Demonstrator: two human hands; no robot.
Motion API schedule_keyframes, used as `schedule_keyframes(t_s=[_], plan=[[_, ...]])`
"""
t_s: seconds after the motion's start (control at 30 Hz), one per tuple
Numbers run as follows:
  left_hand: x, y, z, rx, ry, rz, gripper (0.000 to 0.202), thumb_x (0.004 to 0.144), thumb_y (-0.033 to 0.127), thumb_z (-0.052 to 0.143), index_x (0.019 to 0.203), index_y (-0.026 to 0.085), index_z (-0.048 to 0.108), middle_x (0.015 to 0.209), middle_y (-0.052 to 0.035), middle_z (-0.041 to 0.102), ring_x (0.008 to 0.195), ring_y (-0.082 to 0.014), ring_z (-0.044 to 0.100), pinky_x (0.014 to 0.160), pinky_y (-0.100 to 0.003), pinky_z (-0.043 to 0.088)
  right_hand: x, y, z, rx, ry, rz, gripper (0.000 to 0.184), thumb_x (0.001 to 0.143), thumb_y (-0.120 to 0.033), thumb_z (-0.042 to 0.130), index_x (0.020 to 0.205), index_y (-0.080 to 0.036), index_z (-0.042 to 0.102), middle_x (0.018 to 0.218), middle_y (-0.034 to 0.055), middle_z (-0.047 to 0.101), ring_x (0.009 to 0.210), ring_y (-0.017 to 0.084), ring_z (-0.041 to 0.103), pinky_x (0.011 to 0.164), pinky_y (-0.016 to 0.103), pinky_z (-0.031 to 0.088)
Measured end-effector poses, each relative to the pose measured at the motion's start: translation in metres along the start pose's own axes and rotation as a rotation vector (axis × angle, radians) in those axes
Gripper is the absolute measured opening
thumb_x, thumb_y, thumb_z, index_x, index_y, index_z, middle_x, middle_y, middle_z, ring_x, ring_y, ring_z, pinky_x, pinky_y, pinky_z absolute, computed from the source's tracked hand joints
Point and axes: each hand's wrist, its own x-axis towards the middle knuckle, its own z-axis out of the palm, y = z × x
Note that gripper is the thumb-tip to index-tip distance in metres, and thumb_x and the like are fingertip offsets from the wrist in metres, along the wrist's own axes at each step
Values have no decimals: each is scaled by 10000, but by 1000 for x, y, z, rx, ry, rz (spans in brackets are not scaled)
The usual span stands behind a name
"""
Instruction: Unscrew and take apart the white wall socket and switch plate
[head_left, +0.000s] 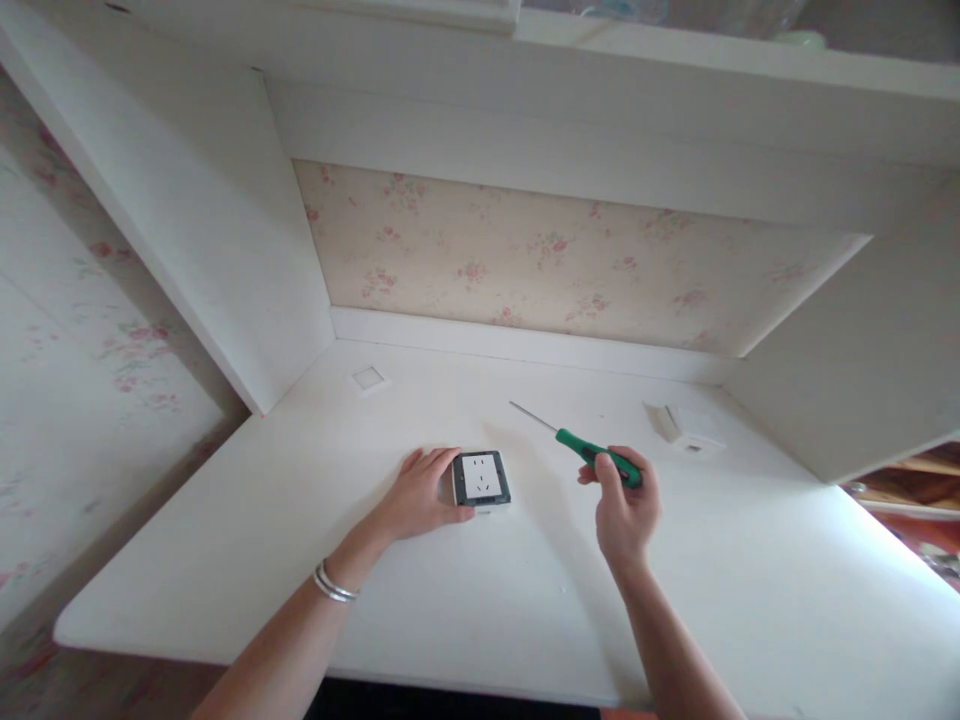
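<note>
A square wall socket (pixel 481 478) with a dark frame and white face lies flat on the white desk (pixel 225 560). My left hand (pixel 420 495), a bracelet on its wrist, grips the socket's left side with thumb and fingers. My right hand (pixel 622 505) is raised just right of the socket, fingers closed round the green handle of a screwdriver (pixel 581 448). The metal shaft points up and to the left, away from the socket, its tip over the desk.
A white socket cover plate (pixel 694 428) lies at the back right of the desk. A small square cut-out (pixel 368 378) sits at the back left. White side panels and a shelf overhead enclose the desk; floral wallpaper (pixel 525 260) covers the back.
</note>
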Motion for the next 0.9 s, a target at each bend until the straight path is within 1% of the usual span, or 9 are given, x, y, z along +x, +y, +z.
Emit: schedule_keyframes(t_s=[0.1,0.2,0.27,0.37,0.43,0.5,0.63,0.77,0.9], plan=[[0,0,0,-9,-6,-11,840,697,644,627,1384,252,344,1394,-85,460,1299,-293,392,1133,-486,145,18,-30,25,112,95,-83,277,766,-405,657,888,-183,545,597,-34,564,458,140,575,468,266,467],[0,0,0,-19,-21,-23,847,732,659,582,1412,237,304,1410,-92,448,1305,-285,393,1146,-480,107,30,-54,52,74,155,-154,265,769,-423,643,822,-178,557,647,-24,542,453,113,544,427,231,425],[0,0,-1,-18,-23,-21,839,743,658,571,1418,242,298,1414,-89,446,1309,-281,389,1151,-475,90,33,-65,67,-10,134,-221,247,773,-411,635,817,-179,564,639,-27,533,463,95,515,448,217,409],[0,1,-3,-16,-23,-17,819,742,651,578,1410,261,310,1414,-78,447,1309,-276,389,1153,-471,86,34,-73,80,-197,7,-356,192,787,-373,612,791,-185,570,565,-47,513,455,79,468,496,206,398],[1,2,-4,-15,-26,-18,816,738,648,586,1404,261,316,1411,-75,450,1306,-271,394,1152,-470,89,36,-75,82,-343,-88,-444,177,791,-368,593,769,-193,571,509,-61,489,432,78,443,496,200,381],[2,1,-4,-13,-26,-14,822,733,644,595,1401,253,318,1407,-78,453,1302,-272,396,1150,-474,90,40,-76,82,-490,-171,-504,179,793,-381,575,772,-204,574,485,-64,486,428,86,452,496,202,364],[3,0,-2,-14,-15,-2,814,738,626,603,1400,251,315,1400,-88,459,1298,-279,398,1144,-491,94,52,-77,74,-692,-279,-508,196,809,-405,526,788,-217,574,479,-53,504,433,109,478,507,218,342],[3,0,-1,-10,-13,-3,803,743,624,599,1399,252,322,1394,-85,468,1295,-283,403,1142,-494,111,58,-75,65,-765,-320,-496,216,811,-428,499,777,-227,570,464,-51,478,435,122,473,505,224,316],[4,1,0,12,3,-15,777,742,625,597,1379,252,356,1383,-76,481,1291,-280,410,1142,-480,137,59,-71,63,-774,-341,-483,230,818,-444,487,800,-229,566,482,-48,495,452,123,477,514,227,301]])
